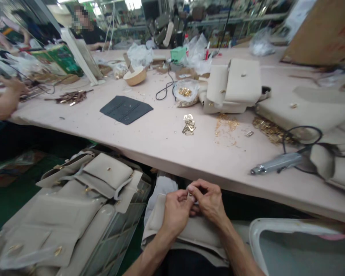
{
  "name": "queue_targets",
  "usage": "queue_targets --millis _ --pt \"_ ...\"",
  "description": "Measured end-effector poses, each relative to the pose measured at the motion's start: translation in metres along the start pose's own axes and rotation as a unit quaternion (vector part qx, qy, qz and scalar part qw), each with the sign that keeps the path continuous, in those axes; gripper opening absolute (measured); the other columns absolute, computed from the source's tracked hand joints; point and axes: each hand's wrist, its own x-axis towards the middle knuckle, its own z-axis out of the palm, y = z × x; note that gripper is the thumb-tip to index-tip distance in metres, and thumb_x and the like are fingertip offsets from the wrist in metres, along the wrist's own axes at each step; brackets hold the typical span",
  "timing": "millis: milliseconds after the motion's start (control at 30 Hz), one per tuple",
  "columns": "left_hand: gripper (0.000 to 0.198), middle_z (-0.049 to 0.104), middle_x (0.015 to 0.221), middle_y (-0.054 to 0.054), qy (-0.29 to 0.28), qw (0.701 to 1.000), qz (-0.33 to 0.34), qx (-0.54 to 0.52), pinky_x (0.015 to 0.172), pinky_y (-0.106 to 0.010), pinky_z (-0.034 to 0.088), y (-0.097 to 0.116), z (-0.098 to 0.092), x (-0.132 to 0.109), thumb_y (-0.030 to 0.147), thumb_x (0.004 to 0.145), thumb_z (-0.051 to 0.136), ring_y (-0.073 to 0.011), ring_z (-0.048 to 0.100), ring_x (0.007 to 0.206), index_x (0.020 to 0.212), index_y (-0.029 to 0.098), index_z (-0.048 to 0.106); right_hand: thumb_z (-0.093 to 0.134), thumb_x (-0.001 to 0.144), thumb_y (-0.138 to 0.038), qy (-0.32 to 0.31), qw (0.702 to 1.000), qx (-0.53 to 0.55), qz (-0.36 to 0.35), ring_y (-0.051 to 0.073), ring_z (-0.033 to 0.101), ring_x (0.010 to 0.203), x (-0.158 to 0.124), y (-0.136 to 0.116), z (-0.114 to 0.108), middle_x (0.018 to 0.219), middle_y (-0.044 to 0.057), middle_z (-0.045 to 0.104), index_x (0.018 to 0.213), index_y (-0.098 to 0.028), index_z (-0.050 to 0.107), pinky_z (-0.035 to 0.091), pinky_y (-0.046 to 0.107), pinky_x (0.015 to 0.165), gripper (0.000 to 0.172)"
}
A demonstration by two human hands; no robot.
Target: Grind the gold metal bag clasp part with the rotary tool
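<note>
Both my hands meet below the table's near edge, over a beige leather bag piece (189, 234) lying on my lap. My left hand (176, 211) and my right hand (208, 199) are both closed in a pinch on a small gold metal fitting (190, 194) between their fingertips. A strap end of the beige piece seems to run up to the fitting, partly hidden by my fingers.
On the pink table (149, 138) lie gold buckles (189, 124), scattered gold bits (227, 124), a bag of hardware (185, 93), a dark leather panel (125, 109), a finished beige bag (235, 86) and a metal hand tool (276, 164). Beige bags (74, 199) fill a crate at left. Other people sit at far left.
</note>
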Motion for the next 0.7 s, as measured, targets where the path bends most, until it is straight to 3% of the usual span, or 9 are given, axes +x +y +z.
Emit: queue_targets --millis 67,133,267,367,567,700 --pt "0.059 0.077 0.077 -0.012 -0.033 0.999 0.016 0.006 0.053 -0.027 0.059 -0.001 -0.001 0.002 0.07 0.08 0.078 -0.0213 0.073 0.06 0.087 0.011 0.074 0.071 0.093 -0.038 0.015 1.0 -0.01 -0.016 0.016 0.059 0.066 0.002 -0.003 0.002 0.072 0.001 0.066 0.076 -0.02 0.074 0.045 0.027 0.063 0.025" --pt "0.064 0.075 0.069 -0.012 -0.046 0.999 0.014 0.01 0.05 -0.028 0.058 -0.003 -0.002 0.005 0.076 0.08 0.074 -0.0214 0.071 0.054 0.086 0.012 0.073 0.071 0.092 -0.037 0.031 0.999 -0.019 -0.015 0.015 0.058 0.066 0.005 -0.007 0.004 0.071 0.001 0.066 0.075 -0.019 0.074 0.043 0.027 0.063 0.025" --pt "0.07 0.065 0.047 -0.008 -0.025 0.999 0.009 0.023 0.04 -0.023 0.047 -0.01 -0.004 0.009 0.08 0.077 0.073 -0.018 0.059 0.036 0.085 0.011 0.071 0.071 0.09 -0.041 0.049 0.998 -0.02 0.032 0.016 0.057 0.065 0.006 -0.009 0.009 0.07 0.002 0.067 0.077 -0.018 0.075 0.042 0.028 0.061 0.027" --pt "0.071 0.065 0.047 -0.01 -0.022 0.999 0.014 0.018 0.04 -0.022 0.044 -0.013 -0.004 0.007 0.082 0.078 0.071 -0.0169 0.058 0.036 0.086 0.011 0.071 0.07 0.09 -0.044 0.062 0.996 -0.03 0.051 0.017 0.057 0.064 0.005 -0.005 0.011 0.069 0.003 0.067 0.077 -0.018 0.074 0.043 0.028 0.06 0.03" --pt "0.078 0.066 0.048 -0.011 -0.024 1.0 -0.008 0.01 0.042 -0.023 0.043 -0.018 -0.006 0.007 0.09 0.072 0.068 -0.016 0.056 0.036 0.08 0.012 0.072 0.072 0.088 -0.058 0.027 0.995 -0.005 0.092 0.017 0.051 0.056 0.006 0.011 0.014 0.065 0.003 0.062 0.074 -0.019 0.073 0.037 0.027 0.048 0.042" --pt "0.079 0.063 0.044 -0.009 -0.003 1.0 -0.017 -0.014 0.04 -0.024 0.04 -0.025 -0.009 0.011 0.092 0.069 0.069 -0.0164 0.053 0.034 0.079 0.013 0.071 0.069 0.091 -0.057 0.062 0.994 -0.087 0.011 0.022 0.058 0.061 0.005 0.014 0.022 0.067 0.006 0.066 0.073 -0.022 0.076 0.043 0.031 0.056 0.04"
